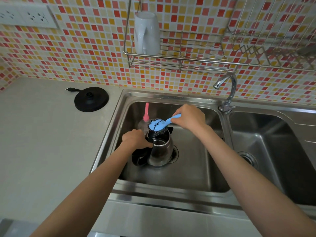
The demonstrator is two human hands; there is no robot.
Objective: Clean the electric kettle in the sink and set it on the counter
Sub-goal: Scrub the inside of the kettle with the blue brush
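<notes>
Plainly the kettle (159, 151) stands upright in the left basin of the sink (106, 142), over the drain, with its mouth open upward. The left hand (135, 138) steadies it from the left, fingers curled round the top of the black handle. The right hand (189, 117) reaches in from the right, fingers wrapped round the blue handle of the scrubber (156, 125). Its steel-wool head sits at the far edge of the mouth (touching the rim or just above it, hard to tell). Since the kettle's long axis is vertical, the head probably has to go straight down.
</notes>
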